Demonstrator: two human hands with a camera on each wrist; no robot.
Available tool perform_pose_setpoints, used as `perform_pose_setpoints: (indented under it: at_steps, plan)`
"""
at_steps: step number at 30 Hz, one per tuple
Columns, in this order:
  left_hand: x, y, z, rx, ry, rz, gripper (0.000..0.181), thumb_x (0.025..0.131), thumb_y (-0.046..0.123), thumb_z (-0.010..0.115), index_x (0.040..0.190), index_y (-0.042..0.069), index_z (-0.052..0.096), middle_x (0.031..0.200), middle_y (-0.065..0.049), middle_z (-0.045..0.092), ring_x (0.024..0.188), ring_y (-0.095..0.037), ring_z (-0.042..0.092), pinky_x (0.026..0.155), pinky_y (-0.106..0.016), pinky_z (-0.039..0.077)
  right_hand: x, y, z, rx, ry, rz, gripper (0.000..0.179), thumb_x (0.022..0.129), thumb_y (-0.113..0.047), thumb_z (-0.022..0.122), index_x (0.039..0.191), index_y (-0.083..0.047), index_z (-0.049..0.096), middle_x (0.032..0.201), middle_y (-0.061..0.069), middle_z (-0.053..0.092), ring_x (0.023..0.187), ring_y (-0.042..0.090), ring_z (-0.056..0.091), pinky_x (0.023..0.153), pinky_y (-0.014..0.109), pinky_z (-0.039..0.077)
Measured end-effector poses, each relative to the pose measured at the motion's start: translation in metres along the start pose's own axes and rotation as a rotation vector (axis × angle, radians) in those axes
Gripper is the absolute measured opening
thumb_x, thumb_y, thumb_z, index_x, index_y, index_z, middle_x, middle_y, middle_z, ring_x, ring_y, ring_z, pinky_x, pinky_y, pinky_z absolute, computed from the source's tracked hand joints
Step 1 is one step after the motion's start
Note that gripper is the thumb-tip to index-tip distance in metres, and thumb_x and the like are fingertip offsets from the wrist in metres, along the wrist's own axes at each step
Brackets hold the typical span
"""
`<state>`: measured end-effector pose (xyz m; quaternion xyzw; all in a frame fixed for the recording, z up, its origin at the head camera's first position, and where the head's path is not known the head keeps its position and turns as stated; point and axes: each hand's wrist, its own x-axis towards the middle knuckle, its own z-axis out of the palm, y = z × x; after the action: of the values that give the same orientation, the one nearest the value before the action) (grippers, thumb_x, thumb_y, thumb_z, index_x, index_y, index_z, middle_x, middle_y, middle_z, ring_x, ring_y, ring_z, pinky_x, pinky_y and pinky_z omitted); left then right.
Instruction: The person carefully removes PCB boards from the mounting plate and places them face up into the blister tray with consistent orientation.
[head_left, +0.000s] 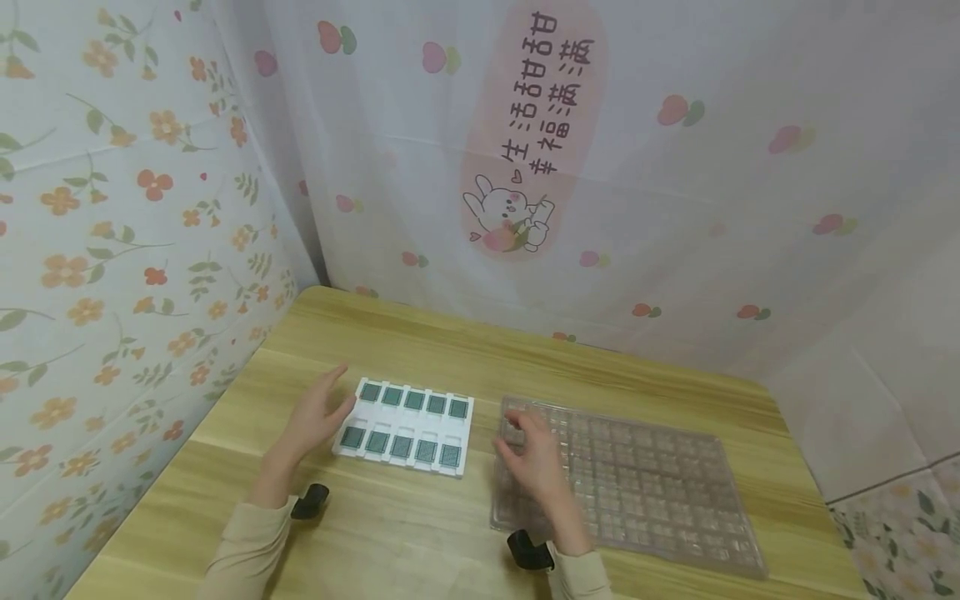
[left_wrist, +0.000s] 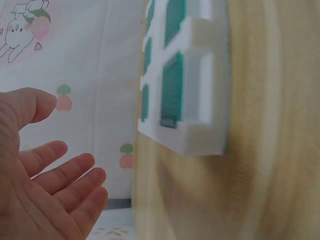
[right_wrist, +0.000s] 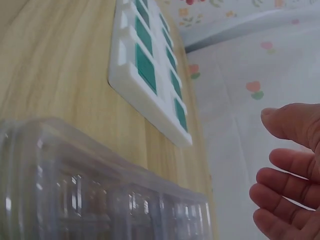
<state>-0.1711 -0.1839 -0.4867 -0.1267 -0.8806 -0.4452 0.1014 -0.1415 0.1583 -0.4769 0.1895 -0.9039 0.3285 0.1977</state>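
Note:
A white tray (head_left: 411, 424) lies on the table, with several green square chips (head_left: 401, 448) set in two rows of recesses. My left hand (head_left: 318, 421) hovers by the tray's left end, fingers spread and holding nothing. In the left wrist view, the palm (left_wrist: 50, 192) and relaxed fingers show apart from the tray's corner. To the right is a clear plastic tray (head_left: 645, 487) divided into many small compartments. Over its left part hangs my right hand (head_left: 536, 458), fingers loosely bent. Nothing shows between the right thumb and fingers (right_wrist: 282, 187) in the right wrist view.
Both trays rest on a wood-grain table (head_left: 405, 533), a strip of tabletop between them. A printed curtain (head_left: 420, 183) hangs behind the far edge, and a floral cloth (head_left: 112, 250) borders the left side. Black wrist mounts (head_left: 530, 550) sit at both cuffs.

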Motion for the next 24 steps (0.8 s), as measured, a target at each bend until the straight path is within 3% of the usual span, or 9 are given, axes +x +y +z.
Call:
perform_pose_setpoints:
  at_steps: [5, 10, 15, 20, 24]
  plan:
    - [-0.006, -0.006, 0.0, -0.017, 0.029, 0.008, 0.051, 0.089, 0.002, 0.057, 0.13, -0.02, 0.036, 0.131, -0.039, 0.039, 0.12, -0.053, 0.036, 0.1, -0.06, 0.027, -0.003, -0.004, 0.005, 0.034, -0.043, 0.001, 0.035, 0.074, -0.007, 0.077, 0.104, 0.004, 0.062, 0.095, 0.015, 0.063, 0.087, 0.025, 0.059, 0.074, 0.039, 0.05]
    - [-0.011, -0.009, 0.001, -0.011, 0.04, -0.017, 0.044, 0.089, 0.0, 0.057, 0.124, -0.021, 0.042, 0.124, -0.04, 0.045, 0.114, -0.053, 0.043, 0.096, -0.06, 0.033, -0.006, -0.007, 0.014, 0.051, -0.058, -0.058, 0.035, 0.072, -0.005, 0.078, 0.101, 0.005, 0.063, 0.093, 0.015, 0.063, 0.085, 0.024, 0.059, 0.074, 0.036, 0.05]
    - [-0.013, -0.012, 0.002, -0.027, 0.038, -0.077, 0.04, 0.088, 0.0, 0.058, 0.12, -0.021, 0.047, 0.118, -0.039, 0.051, 0.109, -0.05, 0.05, 0.092, -0.056, 0.039, -0.009, -0.009, 0.023, 0.055, -0.052, -0.102, 0.033, 0.07, -0.004, 0.079, 0.098, 0.004, 0.064, 0.09, 0.013, 0.063, 0.083, 0.023, 0.058, 0.073, 0.035, 0.049]
    - [-0.015, -0.016, 0.006, -0.077, 0.034, -0.176, 0.037, 0.09, 0.0, 0.057, 0.121, -0.018, 0.049, 0.118, -0.036, 0.053, 0.107, -0.045, 0.054, 0.09, -0.049, 0.044, -0.011, -0.013, 0.027, 0.086, -0.074, -0.095, 0.034, 0.071, -0.005, 0.078, 0.1, 0.003, 0.064, 0.09, 0.012, 0.063, 0.084, 0.023, 0.058, 0.074, 0.034, 0.049]
    - [-0.016, -0.019, 0.009, -0.116, 0.047, -0.21, 0.036, 0.088, -0.004, 0.057, 0.121, -0.018, 0.049, 0.115, -0.035, 0.055, 0.104, -0.043, 0.056, 0.088, -0.044, 0.047, -0.011, -0.016, 0.03, 0.114, -0.106, -0.101, 0.034, 0.071, -0.006, 0.078, 0.102, 0.003, 0.064, 0.092, 0.013, 0.063, 0.085, 0.024, 0.059, 0.075, 0.035, 0.05]
